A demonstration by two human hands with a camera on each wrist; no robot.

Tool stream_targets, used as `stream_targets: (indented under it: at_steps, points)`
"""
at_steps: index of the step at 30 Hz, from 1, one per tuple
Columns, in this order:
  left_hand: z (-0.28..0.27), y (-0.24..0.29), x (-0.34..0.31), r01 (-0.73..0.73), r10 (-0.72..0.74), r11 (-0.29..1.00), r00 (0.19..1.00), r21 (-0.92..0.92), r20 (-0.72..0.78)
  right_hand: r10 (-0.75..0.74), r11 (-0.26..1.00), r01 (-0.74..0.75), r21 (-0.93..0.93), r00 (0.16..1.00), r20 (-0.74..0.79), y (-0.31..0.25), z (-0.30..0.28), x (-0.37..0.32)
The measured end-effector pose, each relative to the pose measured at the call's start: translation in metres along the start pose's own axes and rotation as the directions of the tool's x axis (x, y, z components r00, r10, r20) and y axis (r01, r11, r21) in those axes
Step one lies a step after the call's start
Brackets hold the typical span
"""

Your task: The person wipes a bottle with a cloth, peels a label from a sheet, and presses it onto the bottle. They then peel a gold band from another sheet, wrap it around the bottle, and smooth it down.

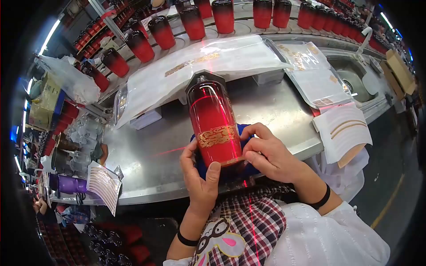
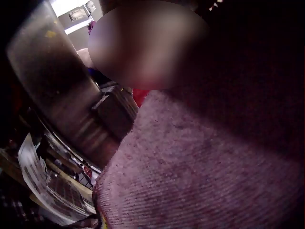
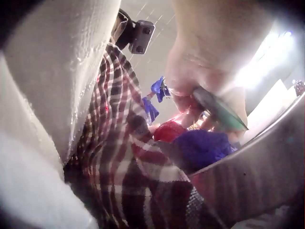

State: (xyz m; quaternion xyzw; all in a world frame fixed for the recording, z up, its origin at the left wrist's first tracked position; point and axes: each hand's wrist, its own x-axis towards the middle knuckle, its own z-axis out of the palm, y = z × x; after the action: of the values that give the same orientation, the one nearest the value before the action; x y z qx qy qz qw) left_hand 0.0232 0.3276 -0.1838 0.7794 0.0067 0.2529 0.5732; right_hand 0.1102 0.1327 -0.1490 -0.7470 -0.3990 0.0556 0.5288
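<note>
In the head view, a glossy red bottle point(image 1: 208, 111) with a black shoulder and gold patterned band point(image 1: 217, 136) lies tilted, base toward the person, over blue cloth point(image 1: 252, 170). The left hand point(image 1: 200, 179) grips its lower left side, thumb near the base. At the lower right edge is the right hand point(image 1: 273, 155), fingers bent, thumb and fingertips by a thin gold line at the base. From below, the right wrist view shows this hand point(image 3: 205, 71) holding a flat dark-green piece point(image 3: 219, 109). The left wrist view is dark and blurred; its hand cannot be made out.
White sheeting point(image 1: 155, 88) covers a raised board behind the bottle. Right of it are a tray point(image 1: 317, 84), a sheet with gold strips point(image 1: 344, 128) and a sink point(image 1: 355, 77). Red-black bottles point(image 1: 162, 33) line the conveyor. A striped sheet point(image 1: 104, 186) hangs at the left edge.
</note>
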Motion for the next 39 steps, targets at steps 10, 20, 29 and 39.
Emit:
stream_targets:
  at_steps: [10, 20, 29, 39]
  points:
    - [0.0001, 0.0040, 0.0002, 0.005, -0.004, 1.000, 1.000, -0.009, 0.007, -0.003, 1.000, 0.003, 0.004, 1.000, -0.003, 0.0007, 0.0008, -0.0002]
    - [0.0011, 0.0025, 0.0006, 0.007, -0.008, 1.000, 1.000, -0.018, -0.028, -0.004, 0.998, 0.003, 0.055, 1.000, 0.021, 0.0008, -0.0030, -0.0006]
    - [-0.0006, -0.0018, 0.0005, 0.018, -0.019, 0.984, 1.000, -0.175, -0.003, -0.003, 1.000, 0.002, -0.018, 0.999, -0.043, 0.0017, 0.0049, 0.0016]
    - [-0.0001, 0.0029, 0.0008, 0.015, -0.014, 0.998, 1.000, -0.060, 0.022, -0.016, 1.000, 0.016, -0.005, 0.997, -0.069, -0.0003, 0.0027, 0.0033]
